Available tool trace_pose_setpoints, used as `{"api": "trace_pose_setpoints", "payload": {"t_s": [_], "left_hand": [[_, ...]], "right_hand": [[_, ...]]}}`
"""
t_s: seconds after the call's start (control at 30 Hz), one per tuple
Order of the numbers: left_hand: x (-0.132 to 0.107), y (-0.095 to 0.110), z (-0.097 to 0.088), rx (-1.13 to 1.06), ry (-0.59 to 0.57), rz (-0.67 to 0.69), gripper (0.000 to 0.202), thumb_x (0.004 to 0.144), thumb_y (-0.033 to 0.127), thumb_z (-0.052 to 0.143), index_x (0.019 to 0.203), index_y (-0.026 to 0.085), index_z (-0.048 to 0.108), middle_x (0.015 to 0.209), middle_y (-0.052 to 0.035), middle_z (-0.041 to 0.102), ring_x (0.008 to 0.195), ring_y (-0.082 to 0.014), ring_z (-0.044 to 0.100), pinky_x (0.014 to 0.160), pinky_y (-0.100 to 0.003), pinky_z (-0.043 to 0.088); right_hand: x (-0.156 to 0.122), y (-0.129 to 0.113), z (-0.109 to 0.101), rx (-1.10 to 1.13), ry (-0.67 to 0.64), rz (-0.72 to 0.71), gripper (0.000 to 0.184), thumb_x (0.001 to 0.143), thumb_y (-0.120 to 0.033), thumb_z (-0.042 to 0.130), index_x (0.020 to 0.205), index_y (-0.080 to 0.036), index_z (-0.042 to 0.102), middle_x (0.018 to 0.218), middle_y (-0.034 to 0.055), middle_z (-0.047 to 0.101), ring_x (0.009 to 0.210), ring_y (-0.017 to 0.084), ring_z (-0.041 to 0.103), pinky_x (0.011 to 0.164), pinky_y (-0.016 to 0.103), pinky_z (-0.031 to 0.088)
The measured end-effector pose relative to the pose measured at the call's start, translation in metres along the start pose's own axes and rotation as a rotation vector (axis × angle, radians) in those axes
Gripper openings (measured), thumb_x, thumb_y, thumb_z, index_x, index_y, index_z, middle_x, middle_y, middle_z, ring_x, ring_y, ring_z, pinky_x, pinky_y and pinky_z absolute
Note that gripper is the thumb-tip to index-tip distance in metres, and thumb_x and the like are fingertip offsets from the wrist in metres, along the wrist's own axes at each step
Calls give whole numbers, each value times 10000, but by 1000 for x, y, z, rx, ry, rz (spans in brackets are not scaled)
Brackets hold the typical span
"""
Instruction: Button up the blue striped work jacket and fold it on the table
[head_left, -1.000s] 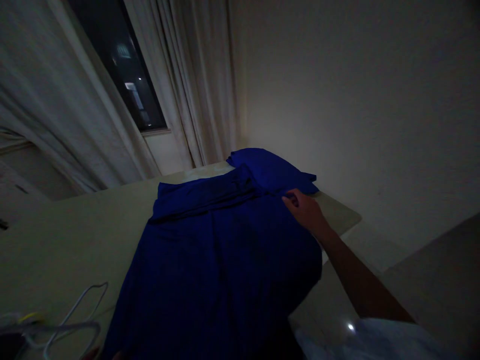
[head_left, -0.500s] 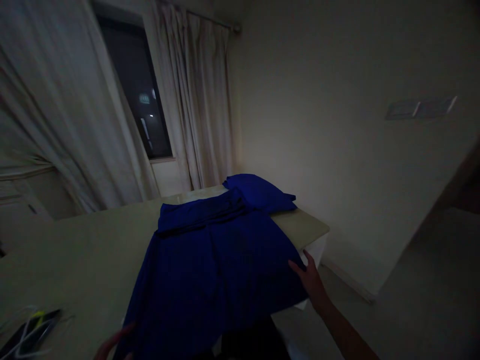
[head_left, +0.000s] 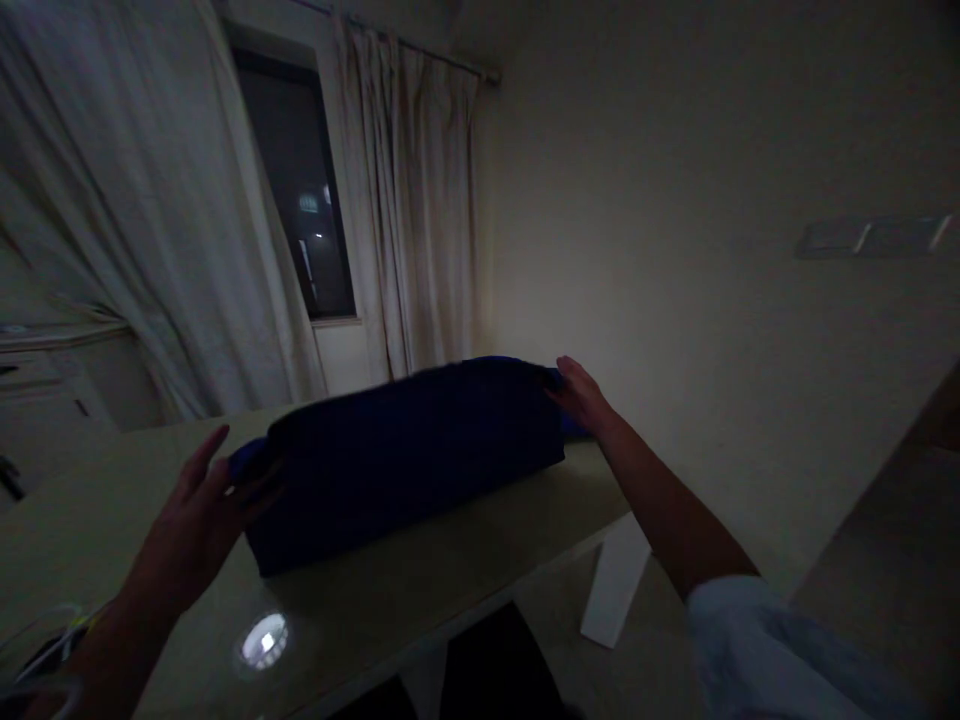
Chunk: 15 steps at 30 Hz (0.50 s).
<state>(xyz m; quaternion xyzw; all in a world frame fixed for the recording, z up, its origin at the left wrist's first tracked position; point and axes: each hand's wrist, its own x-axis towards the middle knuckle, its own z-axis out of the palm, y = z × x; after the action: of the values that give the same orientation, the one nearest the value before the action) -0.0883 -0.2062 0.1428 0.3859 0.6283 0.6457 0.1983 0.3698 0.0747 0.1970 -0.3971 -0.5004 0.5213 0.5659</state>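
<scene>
A dark blue cloth garment (head_left: 412,450), its exact kind unclear, is raised off the table by its near part and folded over away from me. My left hand (head_left: 202,505) grips its left edge, with the fingers partly hidden behind the cloth. At the right edge, my right hand (head_left: 581,395) holds the fabric, thumb on top. Another piece of blue cloth (head_left: 576,428) shows just behind the garment near my right hand; most of it is hidden.
The pale table (head_left: 450,560) has a light reflection near its front edge and a white leg (head_left: 616,580) at right. A dark object with white cables (head_left: 56,650) lies at the lower left. Beyond are curtains (head_left: 412,200), a window (head_left: 300,180) and a wall (head_left: 660,250).
Both hands have lifted the garment's near edge and carried it up and away from me, uncovering the table's front. The garment now looks shorter, and its flat upper side is hidden.
</scene>
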Motion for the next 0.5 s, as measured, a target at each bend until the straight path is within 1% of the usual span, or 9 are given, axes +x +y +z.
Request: {"api": "trace_pose_setpoints", "payload": {"t_s": [0.07,0.1,0.13,0.2,0.23,0.3,0.33,0.4,0.5], "left_hand": [[36,-6,2,-71,-54,-78,1022,886,793,539,1663,387,14,1540,-79,591,1191,-266,706,951,-409,603],[49,-18,-1,16,-36,-118,1072,879,769,566,1666,341,-23,1537,-122,588,1168,-279,717,935,-410,606],[57,-35,-6,164,-14,-152,1126,847,753,607,1671,255,24,1491,-176,617,1142,-308,729,922,-420,608],[64,-73,-17,514,-7,-199,1161,757,762,649,1597,52,278,1307,-274,705,1107,-400,734,930,-477,596],[64,-91,-20,657,-30,-224,1118,724,779,638,1494,-2,428,1216,-297,733,1105,-441,726,950,-509,581],[63,-117,-21,770,-112,-273,983,701,784,609,1300,5,596,1146,-311,746,1105,-474,716,972,-536,562],[61,-125,-18,749,-140,-304,928,704,767,601,1261,24,618,1164,-308,741,1103,-468,717,961,-535,567],[59,-129,-5,657,-158,-331,895,717,706,613,1312,37,585,1247,-300,715,1093,-435,726,918,-508,590],[49,-126,14,542,-132,-346,1028,683,569,687,1491,-1,408,1300,-317,681,1065,-394,742,852,-452,617]], "right_hand": [[31,21,13,-64,0,46,707,1005,-641,521,1561,-238,353,1186,131,743,1036,235,757,900,354,621],[38,38,13,-178,1,52,708,1001,-653,519,1547,-228,367,1205,138,734,1050,238,752,917,364,612],[40,58,10,-338,4,36,709,980,-643,569,1522,-216,402,1229,145,725,1077,248,743,947,378,597],[33,100,-4,-712,-1,-34,697,907,-580,712,1438,-180,503,1279,168,704,1162,285,705,1023,408,549],[26,120,-11,-876,-8,-70,678,881,-554,751,1394,-159,546,1300,186,692,1207,307,681,1058,422,521],[11,150,-21,-1088,-6,-104,639,881,-518,762,1354,-128,583,1317,219,680,1251,337,654,1086,435,488],[5,160,-23,-1136,-1,-90,622,900,-493,746,1368,-119,576,1312,228,681,1245,341,658,1077,438,490],[-4,168,-23,-1155,-18,-30,603,925,-405,717,1422,-112,542,1303,231,691,1215,335,678,1039,434,510],[-12,159,-26,-1133,-129,34,598,855,-252,743,1413,-120,572,1279,201,717,1177,315,696,994,402,530]]}}
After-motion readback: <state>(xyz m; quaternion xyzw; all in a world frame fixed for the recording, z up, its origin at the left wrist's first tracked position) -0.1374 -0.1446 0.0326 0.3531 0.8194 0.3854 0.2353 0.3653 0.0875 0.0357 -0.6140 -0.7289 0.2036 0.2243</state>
